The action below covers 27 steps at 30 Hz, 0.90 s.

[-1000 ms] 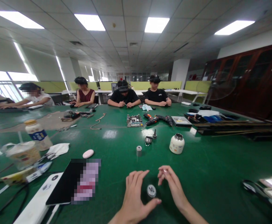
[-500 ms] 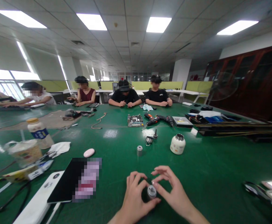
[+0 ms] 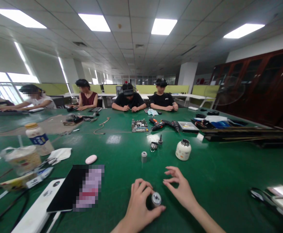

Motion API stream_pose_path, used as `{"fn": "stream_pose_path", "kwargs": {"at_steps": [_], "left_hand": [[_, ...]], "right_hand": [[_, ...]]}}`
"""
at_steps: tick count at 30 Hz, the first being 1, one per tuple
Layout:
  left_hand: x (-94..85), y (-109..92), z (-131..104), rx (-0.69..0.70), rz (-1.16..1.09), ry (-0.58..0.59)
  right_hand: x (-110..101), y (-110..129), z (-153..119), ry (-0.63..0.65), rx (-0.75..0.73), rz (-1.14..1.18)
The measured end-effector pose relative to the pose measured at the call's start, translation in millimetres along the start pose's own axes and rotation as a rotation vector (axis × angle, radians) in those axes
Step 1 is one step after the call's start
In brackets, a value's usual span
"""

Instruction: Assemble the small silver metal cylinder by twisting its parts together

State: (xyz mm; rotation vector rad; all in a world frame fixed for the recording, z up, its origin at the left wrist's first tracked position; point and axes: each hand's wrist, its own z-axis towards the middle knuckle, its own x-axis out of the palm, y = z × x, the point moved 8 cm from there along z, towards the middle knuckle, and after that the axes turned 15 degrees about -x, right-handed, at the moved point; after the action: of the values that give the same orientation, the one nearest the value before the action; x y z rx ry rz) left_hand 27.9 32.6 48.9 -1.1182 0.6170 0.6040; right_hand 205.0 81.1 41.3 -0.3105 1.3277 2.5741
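My left hand (image 3: 141, 202) curls round the can (image 3: 156, 199), pinching it between thumb and fingertips, low on the tabletop (image 3: 216, 181) towards its near edge. My right hand (image 3: 181, 187) hangs just beside it, fingers spread and curved, touching nothing. The can's round, smooth-looking side could slip if my pinch loosens, or tip if my right fingers knock its top off-centre; from there it might roll off the near edge. Further in, the second can (image 3: 144, 157) stands upright and could be toppled by a careless reach. I can't see the first can's base, so whether it rests or is lifted I can't tell. Its top details are blurred, and the tabletop's near edge is cut off.
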Motion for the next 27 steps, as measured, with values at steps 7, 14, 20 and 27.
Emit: {"fn": "stream_pose_path", "kwargs": {"at_steps": [7,14,20,27], "left_hand": [[1.5,2.0,-0.9,0.006,-0.013,0.002],[0.7,1.3,-0.2,0.034,-0.022,-0.014],[3.3,1.8,-0.6,0.043,-0.026,0.000],[-8.8,-2.1,-4.5,0.091,-0.094,-0.065]], "right_hand": [[3.6,23.4,2.6,0.018,0.005,0.082],[28.8,65.8,-5.4,0.197,0.008,0.139],[37.0,61.5,-12.4,0.232,0.008,0.051],[11.5,32.4,-12.3,-0.097,0.049,0.065]]}}
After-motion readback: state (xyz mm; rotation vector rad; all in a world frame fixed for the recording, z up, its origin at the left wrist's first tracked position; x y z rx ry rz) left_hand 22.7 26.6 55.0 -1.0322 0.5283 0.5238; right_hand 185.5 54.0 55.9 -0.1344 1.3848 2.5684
